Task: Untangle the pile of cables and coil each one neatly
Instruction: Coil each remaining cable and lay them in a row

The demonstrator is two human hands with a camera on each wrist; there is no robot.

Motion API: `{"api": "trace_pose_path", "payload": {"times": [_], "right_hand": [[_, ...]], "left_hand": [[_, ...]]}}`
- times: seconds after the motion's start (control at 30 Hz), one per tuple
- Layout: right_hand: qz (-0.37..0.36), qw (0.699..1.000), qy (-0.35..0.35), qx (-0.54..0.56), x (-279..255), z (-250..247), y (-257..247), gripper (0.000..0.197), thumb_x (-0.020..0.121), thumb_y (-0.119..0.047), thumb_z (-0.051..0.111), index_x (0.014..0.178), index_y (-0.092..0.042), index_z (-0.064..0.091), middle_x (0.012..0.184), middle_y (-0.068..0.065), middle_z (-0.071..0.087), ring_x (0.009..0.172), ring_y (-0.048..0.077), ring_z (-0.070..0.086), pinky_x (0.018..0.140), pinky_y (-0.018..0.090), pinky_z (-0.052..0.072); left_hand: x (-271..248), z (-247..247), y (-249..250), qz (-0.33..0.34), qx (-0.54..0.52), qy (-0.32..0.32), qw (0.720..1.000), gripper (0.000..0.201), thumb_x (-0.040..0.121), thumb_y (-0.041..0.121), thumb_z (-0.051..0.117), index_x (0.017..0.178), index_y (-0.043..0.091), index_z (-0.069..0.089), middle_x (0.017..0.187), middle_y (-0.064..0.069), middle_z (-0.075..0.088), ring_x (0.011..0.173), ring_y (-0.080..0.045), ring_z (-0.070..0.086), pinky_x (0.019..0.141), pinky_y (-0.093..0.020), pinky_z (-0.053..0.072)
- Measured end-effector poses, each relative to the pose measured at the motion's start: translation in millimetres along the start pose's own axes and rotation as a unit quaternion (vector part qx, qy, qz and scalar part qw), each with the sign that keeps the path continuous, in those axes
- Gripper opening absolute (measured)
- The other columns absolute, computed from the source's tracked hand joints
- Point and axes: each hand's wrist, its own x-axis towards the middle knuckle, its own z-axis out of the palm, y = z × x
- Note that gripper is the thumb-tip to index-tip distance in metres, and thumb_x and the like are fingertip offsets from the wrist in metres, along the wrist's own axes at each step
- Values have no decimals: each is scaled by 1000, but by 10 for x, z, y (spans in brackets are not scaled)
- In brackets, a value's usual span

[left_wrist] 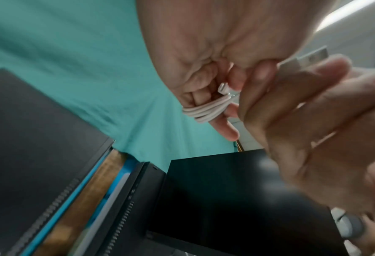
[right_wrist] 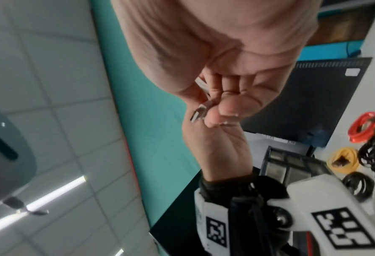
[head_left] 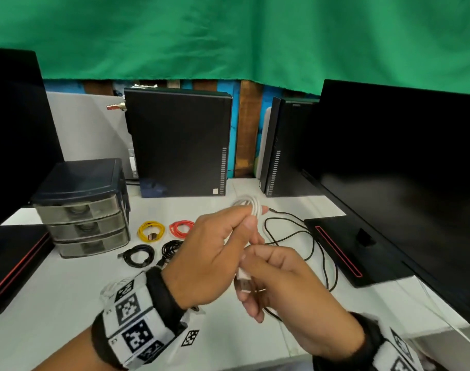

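My left hand [head_left: 244,223] grips a white cable coil [head_left: 251,207] held up over the table; in the left wrist view its loops [left_wrist: 206,110] run across the curled fingers. My right hand [head_left: 251,285] pinches the white cable's USB plug [head_left: 244,279] just below the coil, and the plug [right_wrist: 198,112] shows at the fingertips in the right wrist view. A loose black cable [head_left: 312,236] sprawls on the table under and to the right of the hands. Coiled on the table lie a yellow cable [head_left: 150,231], a red cable [head_left: 181,228] and two black cables [head_left: 138,255] [head_left: 172,249].
A grey drawer unit [head_left: 84,210] stands at the left. Two black computer cases [head_left: 180,145] [head_left: 282,148] stand at the back. A monitor [head_left: 402,183] and its base [head_left: 348,250] border the right; another monitor base [head_left: 11,263] lies at the left.
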Motion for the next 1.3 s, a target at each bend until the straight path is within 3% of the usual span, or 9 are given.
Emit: {"api": "trace_pose_path", "payload": {"times": [0.1,0.23,0.3,0.53,0.67,0.8,0.93,1.1,1.3], "right_hand": [[20,999,-16,45,-25,0,-49,30,91,-35,62,70,-13,63,61,11,54,48,19,45,46,27,36],[-5,999,-25,21,-19,11,-38,36,90,-44,52,73,-15,66,68,13,58,52,20,49,47,28,37],[-21,999,-32,37,-13,-19,-35,44,91,-49,49,84,-10,67,75,15,61,55,21,51,47,29,39],[-132,990,48,13,36,-103,-14,25,90,-30,56,84,-8,68,75,7,63,59,18,53,48,26,41],[-229,938,217,-144,123,-162,97,8,88,-29,74,87,-32,67,88,-5,69,71,12,62,53,39,49],[-208,962,127,-119,140,-192,88,38,82,-23,74,118,-33,67,108,-4,70,80,20,69,52,36,56],[-205,973,83,-66,158,-278,24,26,79,-18,72,104,-16,75,84,13,75,72,24,69,52,28,55],[-224,955,116,-155,184,-344,50,10,89,-16,70,92,-20,79,80,6,74,72,19,66,52,27,52],[-210,969,75,-105,247,-468,77,15,86,-18,69,89,-7,78,76,10,73,65,18,62,50,25,49]], "left_hand": [[-17,10,-11,14,-15,-19,1000,50,104,47,34,87,10,63,74,0,62,76,-23,66,83,-48,52],[-69,26,33,21,-23,-29,999,78,97,70,24,100,2,64,70,-4,64,55,-6,62,55,-21,51],[-73,20,5,15,-45,-35,998,82,93,76,22,100,6,65,58,-2,62,46,-9,61,49,-24,50],[-32,48,3,-19,-48,18,998,47,101,56,32,71,24,51,54,5,50,49,-11,52,52,-23,39],[-4,71,62,-96,-156,32,983,63,102,58,32,82,2,54,57,3,37,51,-10,34,49,-20,31],[31,42,180,-166,-272,11,948,49,101,34,29,83,-3,56,44,9,43,39,-1,43,44,-8,36],[55,9,194,-201,-323,34,924,52,92,47,39,78,1,59,46,1,33,37,-3,38,52,-18,40],[44,34,136,-208,-307,24,929,50,89,56,39,66,20,65,49,-1,33,45,-11,33,74,-43,39],[42,65,37,-202,-287,-2,937,57,95,53,36,73,4,56,51,-3,40,49,-14,41,67,-28,42]]}}
